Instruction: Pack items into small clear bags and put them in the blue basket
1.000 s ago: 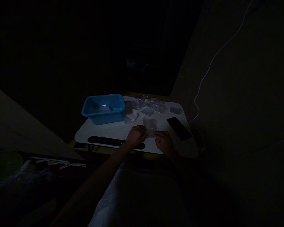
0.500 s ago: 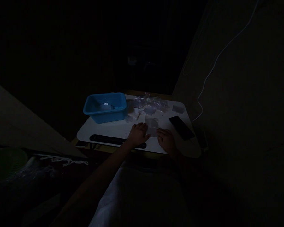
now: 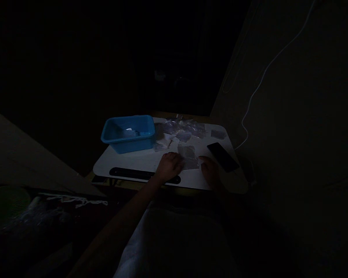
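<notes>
While the left hand [image 3: 168, 166] presses its edge of the small clear plastic bag [image 3: 189, 158] onto the white lap table [image 3: 133, 160], the right hand [image 3: 210, 172] has slid rightward off it, fingers loose; the bag now lies flatter between them.

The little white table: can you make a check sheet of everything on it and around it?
Surface: white lap table with a black slot along its near edge.
Job's things: clear plastic bag flat between both hands.
Clutter: blue plastic tub; heap of clear plastic bags; black phone.
Hands: left hand and right hand rest at the bag's edges; grip unclear in the dark.
Cables: white cable on the right wall.
Surroundings: very dark; nothing seen clearly.
</notes>
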